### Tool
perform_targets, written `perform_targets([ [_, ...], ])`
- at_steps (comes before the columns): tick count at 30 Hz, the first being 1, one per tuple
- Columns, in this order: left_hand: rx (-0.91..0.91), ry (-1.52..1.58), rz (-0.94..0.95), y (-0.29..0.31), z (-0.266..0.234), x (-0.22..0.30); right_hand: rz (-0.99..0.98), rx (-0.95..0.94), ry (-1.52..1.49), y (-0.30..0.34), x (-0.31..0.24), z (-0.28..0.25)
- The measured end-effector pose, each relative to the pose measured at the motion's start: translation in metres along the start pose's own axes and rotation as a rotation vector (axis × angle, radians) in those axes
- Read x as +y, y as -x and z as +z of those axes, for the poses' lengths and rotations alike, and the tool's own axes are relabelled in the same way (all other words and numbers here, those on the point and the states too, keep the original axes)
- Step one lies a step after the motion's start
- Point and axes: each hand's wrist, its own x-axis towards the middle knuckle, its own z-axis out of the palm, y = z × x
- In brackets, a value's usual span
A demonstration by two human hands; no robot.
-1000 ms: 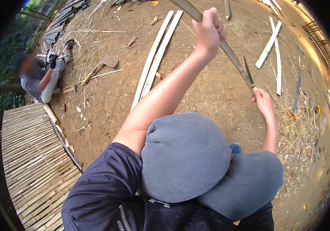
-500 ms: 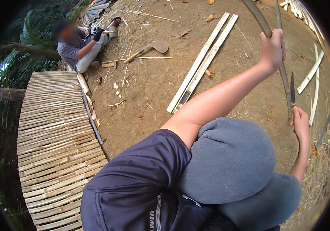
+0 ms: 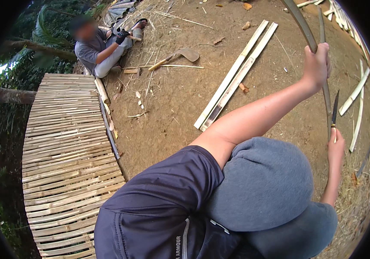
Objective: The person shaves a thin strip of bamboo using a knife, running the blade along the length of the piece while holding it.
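Note:
My left hand (image 3: 316, 67), arm stretched out to the right, is closed around a long greenish-brown bamboo strip. Above the fist two lengths show: a broad curved bamboo strip (image 3: 302, 25) and a thinner one (image 3: 321, 26). Below it one length (image 3: 326, 103) runs down to my right hand (image 3: 336, 142). That hand grips a knife (image 3: 335, 110) with a dark, narrow blade pointing up, alongside the strip. Whether its fingers also hold the strip's lower end, I cannot tell. My grey-clad knees (image 3: 260, 185) lie between my arms.
Two pale split bamboo lengths (image 3: 237, 77) lie on the bare soil. More strips (image 3: 355, 93) lie at the right. A slatted bamboo platform (image 3: 70, 164) stands at the left. Beyond it a seated person (image 3: 100, 49) handles a piece of bamboo, near a wooden-handled broad blade (image 3: 188, 55).
My view has shifted slightly, so the ground things sit further right. My right hand and the knife are a little lower beside the strip. The left hand keeps its hold.

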Motion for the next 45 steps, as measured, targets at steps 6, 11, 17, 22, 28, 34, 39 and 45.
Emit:
perform_targets([
  [6, 0.015, 0.010, -0.001, -0.004, -0.005, -0.003, 0.200, -0.103, 0.078, -0.007, 0.053, 0.008],
  [11, 0.038, -0.009, -0.016, 0.001, -0.002, 0.000, 0.057, -0.092, -0.129, 0.006, -0.008, -0.008],
  [17, -0.038, 0.034, -0.008, 0.000, 0.008, 0.001, 0.159, -0.026, 0.001, -0.017, 0.091, 0.015],
  [22, 0.017, 0.056, -0.009, -0.002, -0.005, -0.005, 0.189, -0.099, -0.070, 0.003, 0.028, 0.002],
  [28, 0.010, -0.011, -0.010, 0.004, 0.004, 0.001, 0.006, 0.017, -0.251, 0.003, -0.001, 0.000],
  [34, -0.022, 0.056, -0.045, -0.002, -0.002, -0.002, -0.063, 0.122, -0.082, 0.004, 0.002, 0.015],
  [39, 0.010, 0.018, -0.018, -0.003, -0.002, -0.007, -0.127, 0.141, 0.018, 0.011, -0.023, 0.004],
  [45, -0.014, 0.018, -0.012, 0.003, 0.001, 0.000, -0.023, 0.106, 0.247, 0.007, -0.016, -0.003],
])
